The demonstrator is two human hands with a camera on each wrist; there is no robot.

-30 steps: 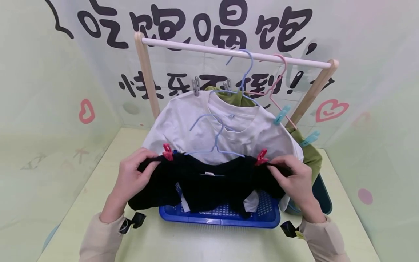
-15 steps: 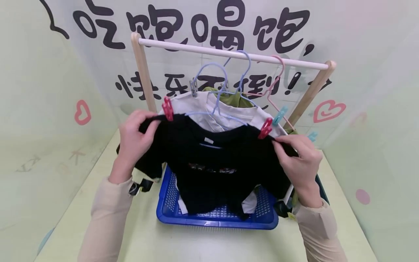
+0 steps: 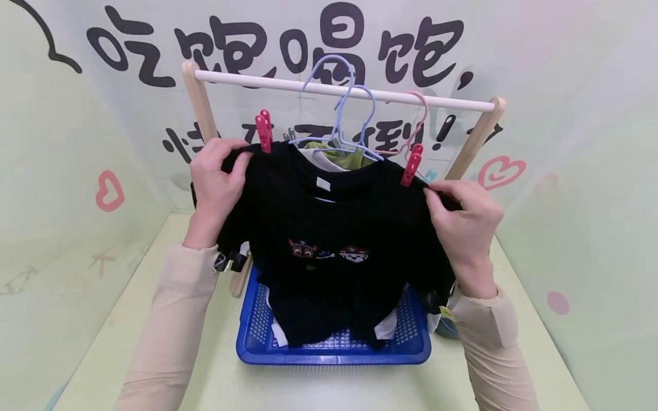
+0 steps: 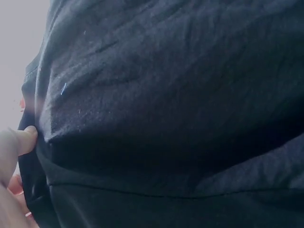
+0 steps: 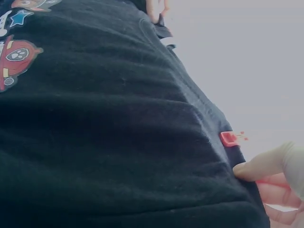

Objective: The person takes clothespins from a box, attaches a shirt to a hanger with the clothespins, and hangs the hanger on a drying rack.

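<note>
A black T-shirt (image 3: 334, 228) with small cartoon prints hangs spread between both hands. Inside its neck is a light blue hanger (image 3: 337, 123), and a red clothespin (image 3: 264, 131) on the left shoulder and another red clothespin (image 3: 411, 165) on the right grip the cloth. My left hand (image 3: 218, 177) pinches the left shoulder, thumb in front, also in the left wrist view. The right shoulder is pinched by my right hand (image 3: 465, 222); in the right wrist view the thumb (image 5: 259, 164) presses the cloth near a clothespin. The hanger's hook overlaps the white rail (image 3: 241, 80) in the head view.
Behind the shirt, a second blue hanger (image 3: 368, 114) and a pink hanger (image 3: 422, 117) hang on the rail, with green cloth (image 3: 354, 160) partly showing. Below stands a blue basket (image 3: 334, 358) with white cloth in it. Wooden posts (image 3: 475, 140) hold the rail's ends.
Both hands have raised the black shirt and its hanger from low over the basket up towards the rail. The shirt now covers most of the white shirt behind, and its prints show.
</note>
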